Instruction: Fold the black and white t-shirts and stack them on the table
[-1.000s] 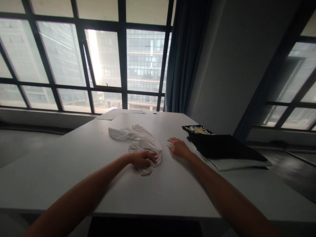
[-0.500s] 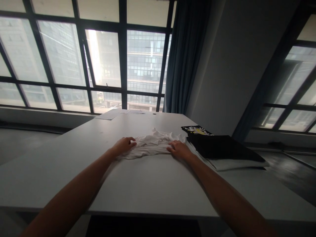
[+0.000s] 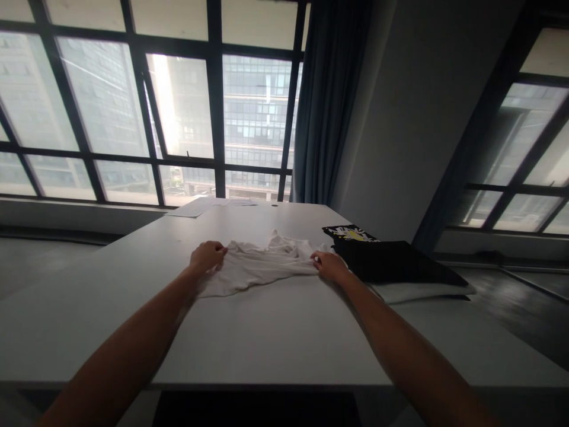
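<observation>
Left hand (image 3: 207, 256) is pinching the white garment (image 3: 262, 264) at its left edge, right hand (image 3: 329, 265) pinching the right edge, mid-frame on the table (image 3: 267, 338), beside the folded black clothes (image 3: 391, 261). Both grips are closing on cloth; an even, low outward pull with the 2 hands probably flattens it best.

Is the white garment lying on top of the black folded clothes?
No, the white garment lies on the table, between the left hand and the right hand, beside the black folded clothes.

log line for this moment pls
left hand: grips white cloth left end | right hand: grips right end | cloth: spread on table | right: black folded clothes
</observation>
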`<state>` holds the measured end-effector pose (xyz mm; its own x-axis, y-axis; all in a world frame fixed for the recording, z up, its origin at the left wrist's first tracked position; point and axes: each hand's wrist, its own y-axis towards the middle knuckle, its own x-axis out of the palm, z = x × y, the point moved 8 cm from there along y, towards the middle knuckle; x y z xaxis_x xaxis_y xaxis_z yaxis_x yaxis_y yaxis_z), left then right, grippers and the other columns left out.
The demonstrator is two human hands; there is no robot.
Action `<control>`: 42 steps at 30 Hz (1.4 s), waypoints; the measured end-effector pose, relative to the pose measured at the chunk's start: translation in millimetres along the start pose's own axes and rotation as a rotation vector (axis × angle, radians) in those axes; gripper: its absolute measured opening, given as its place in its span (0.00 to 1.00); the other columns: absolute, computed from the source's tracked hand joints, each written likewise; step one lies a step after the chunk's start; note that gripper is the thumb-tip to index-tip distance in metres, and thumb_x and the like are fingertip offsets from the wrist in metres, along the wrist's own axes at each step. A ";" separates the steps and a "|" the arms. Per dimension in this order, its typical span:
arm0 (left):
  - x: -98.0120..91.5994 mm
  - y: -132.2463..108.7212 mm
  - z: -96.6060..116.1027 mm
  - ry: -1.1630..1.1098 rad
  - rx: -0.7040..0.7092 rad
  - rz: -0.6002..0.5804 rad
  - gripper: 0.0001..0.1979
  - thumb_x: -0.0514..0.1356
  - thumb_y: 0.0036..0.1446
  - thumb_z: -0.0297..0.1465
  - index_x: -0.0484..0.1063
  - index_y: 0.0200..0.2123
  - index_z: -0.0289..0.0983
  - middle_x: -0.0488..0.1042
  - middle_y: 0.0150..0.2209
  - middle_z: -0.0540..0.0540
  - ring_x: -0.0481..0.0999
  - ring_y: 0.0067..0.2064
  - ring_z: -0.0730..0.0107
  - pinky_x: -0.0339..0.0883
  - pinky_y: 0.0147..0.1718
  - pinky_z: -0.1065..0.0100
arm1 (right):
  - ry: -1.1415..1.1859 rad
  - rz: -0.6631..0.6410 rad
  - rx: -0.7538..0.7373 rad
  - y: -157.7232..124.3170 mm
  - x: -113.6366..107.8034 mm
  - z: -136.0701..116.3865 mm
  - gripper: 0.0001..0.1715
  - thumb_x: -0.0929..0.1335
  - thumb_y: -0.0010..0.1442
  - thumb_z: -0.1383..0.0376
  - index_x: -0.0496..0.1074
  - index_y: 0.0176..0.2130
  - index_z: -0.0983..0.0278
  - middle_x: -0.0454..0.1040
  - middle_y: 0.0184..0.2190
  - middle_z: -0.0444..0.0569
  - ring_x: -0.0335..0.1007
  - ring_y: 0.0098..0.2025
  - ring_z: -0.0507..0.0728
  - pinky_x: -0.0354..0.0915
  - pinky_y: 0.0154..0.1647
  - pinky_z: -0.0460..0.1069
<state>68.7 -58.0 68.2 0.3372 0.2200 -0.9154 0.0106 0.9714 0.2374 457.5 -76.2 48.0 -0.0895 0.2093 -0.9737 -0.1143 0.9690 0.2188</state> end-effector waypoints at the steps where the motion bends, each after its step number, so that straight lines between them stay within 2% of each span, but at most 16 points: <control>1: -4.0 1.0 -9.6 -0.025 -0.024 0.006 0.19 0.52 0.63 0.43 0.79 0.42 0.40 0.81 0.42 0.42 0.79 0.41 0.58 0.69 0.33 0.66 | -0.010 -0.016 0.011 0.1 0.2 3.5 0.17 0.66 0.63 0.65 0.75 0.51 0.61 0.80 0.45 0.53 0.74 0.50 0.61 0.61 0.52 0.52; 3: -9.5 1.1 -28.3 -0.072 -0.051 0.005 0.18 0.54 0.64 0.42 0.78 0.44 0.38 0.80 0.44 0.43 0.78 0.42 0.59 0.71 0.35 0.65 | -0.028 -0.047 0.042 -0.1 0.0 10.9 0.17 0.66 0.63 0.65 0.76 0.50 0.60 0.80 0.45 0.53 0.74 0.50 0.61 0.62 0.52 0.53; 6: -12.5 -1.5 -49.6 -0.106 -0.061 -0.010 0.18 0.60 0.64 0.39 0.72 0.52 0.33 0.74 0.51 0.43 0.75 0.48 0.56 0.72 0.44 0.57 | -0.043 -0.080 0.069 -1.3 -1.8 19.1 0.17 0.67 0.60 0.65 0.78 0.48 0.60 0.80 0.45 0.54 0.74 0.49 0.62 0.64 0.50 0.51; 9: -8.3 -2.0 -55.1 -0.112 -0.072 -0.026 0.18 0.59 0.65 0.38 0.70 0.52 0.35 0.72 0.52 0.43 0.75 0.49 0.58 0.72 0.47 0.54 | -0.028 -0.118 0.045 -3.6 -2.9 20.1 0.14 0.68 0.60 0.62 0.80 0.43 0.61 0.80 0.41 0.54 0.76 0.43 0.60 0.65 0.43 0.49; 11: 1.6 -0.4 -47.0 -0.108 -0.076 -0.062 0.19 0.57 0.64 0.44 0.74 0.49 0.37 0.76 0.47 0.42 0.77 0.47 0.58 0.72 0.45 0.59 | -0.032 -0.123 0.018 -5.7 -5.0 16.4 0.15 0.68 0.60 0.56 0.81 0.37 0.61 0.81 0.37 0.53 0.76 0.39 0.59 0.65 0.38 0.48; 13: 14.4 1.0 -29.5 -0.057 -0.039 -0.102 0.24 0.59 0.58 0.50 0.75 0.47 0.38 0.78 0.46 0.40 0.77 0.49 0.53 0.71 0.45 0.61 | -0.019 -0.153 -0.010 -8.6 -5.6 9.2 0.22 0.67 0.60 0.50 0.80 0.30 0.62 0.80 0.32 0.52 0.74 0.34 0.57 0.62 0.32 0.47; 16: 29.4 -1.2 6.0 0.011 0.133 -0.128 0.25 0.62 0.51 0.46 0.76 0.49 0.39 0.77 0.52 0.38 0.74 0.54 0.47 0.68 0.49 0.58 | 0.075 -0.231 -0.079 -14.0 -4.6 -9.1 0.32 0.64 0.61 0.44 0.78 0.23 0.65 0.76 0.22 0.51 0.71 0.27 0.55 0.59 0.27 0.46; 18: 34.1 -5.8 23.3 -0.017 0.237 -0.144 0.22 0.60 0.52 0.40 0.77 0.49 0.39 0.78 0.50 0.41 0.76 0.50 0.53 0.68 0.48 0.62 | 0.135 -0.162 -0.104 -14.9 -12.1 -18.9 0.32 0.63 0.62 0.44 0.79 0.26 0.66 0.76 0.22 0.50 0.71 0.27 0.55 0.60 0.28 0.46; 21: 32.5 -11.5 36.2 -0.150 0.336 -0.175 0.19 0.58 0.53 0.37 0.77 0.47 0.39 0.81 0.40 0.46 0.78 0.42 0.61 0.69 0.43 0.68 | 0.206 0.045 -0.150 -14.8 -25.7 -27.5 0.19 0.67 0.61 0.54 0.80 0.43 0.64 0.81 0.38 0.51 0.75 0.39 0.56 0.65 0.41 0.46; 23: 23.5 -11.6 38.9 -0.233 0.378 -0.130 0.18 0.57 0.55 0.38 0.78 0.45 0.38 0.81 0.38 0.46 0.78 0.40 0.62 0.69 0.42 0.68 | 0.231 0.063 -0.215 -14.6 -22.4 -33.5 0.23 0.69 0.58 0.61 0.76 0.53 0.62 0.77 0.51 0.51 0.73 0.50 0.57 0.63 0.51 0.46; 25: 12.0 -7.3 32.1 -0.234 0.332 -0.028 0.17 0.55 0.57 0.38 0.77 0.44 0.38 0.81 0.39 0.45 0.78 0.41 0.61 0.68 0.42 0.67 | 0.210 0.014 -0.223 -12.8 -13.6 -34.7 0.27 0.69 0.58 0.63 0.72 0.57 0.62 0.74 0.55 0.52 0.71 0.54 0.58 0.62 0.54 0.47; 27: 1.4 -1.4 17.0 -0.177 0.210 0.081 0.17 0.52 0.60 0.37 0.77 0.44 0.39 0.81 0.41 0.43 0.78 0.43 0.59 0.68 0.43 0.66 | 0.150 -0.021 -0.149 -10.0 -8.4 -29.7 0.27 0.69 0.59 0.60 0.72 0.57 0.63 0.77 0.51 0.53 0.73 0.50 0.58 0.64 0.51 0.48; 30: -12.7 3.3 -9.6 -0.126 0.028 0.208 0.16 0.53 0.61 0.36 0.77 0.46 0.41 0.81 0.45 0.41 0.78 0.47 0.55 0.67 0.43 0.63 | 0.030 -0.075 -0.040 -8.5 -7.6 -22.8 0.20 0.67 0.62 0.56 0.78 0.50 0.61 0.81 0.42 0.52 0.75 0.44 0.58 0.64 0.43 0.48; 34: -28.1 2.2 -35.7 -0.157 -0.120 0.307 0.16 0.54 0.60 0.35 0.77 0.47 0.42 0.81 0.46 0.41 0.77 0.48 0.53 0.67 0.42 0.62 | -0.075 -0.134 0.003 -11.3 -12.9 -22.4 0.17 0.65 0.63 0.55 0.80 0.39 0.61 0.81 0.41 0.53 0.76 0.43 0.59 0.63 0.39 0.47; 38: -42.8 -4.4 -41.0 -0.211 -0.163 0.413 0.15 0.56 0.58 0.34 0.78 0.46 0.42 0.81 0.45 0.42 0.77 0.47 0.54 0.67 0.42 0.63 | -0.104 -0.020 0.093 -14.5 -33.0 -17.5 0.20 0.62 0.64 0.56 0.79 0.39 0.63 0.80 0.42 0.57 0.76 0.44 0.61 0.64 0.41 0.49; 42: -53.4 -11.3 -40.4 -0.270 -0.183 0.511 0.14 0.58 0.56 0.37 0.79 0.43 0.42 0.82 0.41 0.43 0.78 0.45 0.54 0.68 0.41 0.62 | -0.053 0.138 0.262 -18.8 -53.5 2.7 0.23 0.59 0.67 0.58 0.78 0.41 0.66 0.79 0.42 0.62 0.76 0.45 0.64 0.64 0.45 0.52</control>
<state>12.5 -77.2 101.3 0.4843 0.6558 -0.5791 -0.3696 0.7533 0.5439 467.0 -105.2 95.7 -0.0338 0.3416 -0.9392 0.1548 0.9302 0.3327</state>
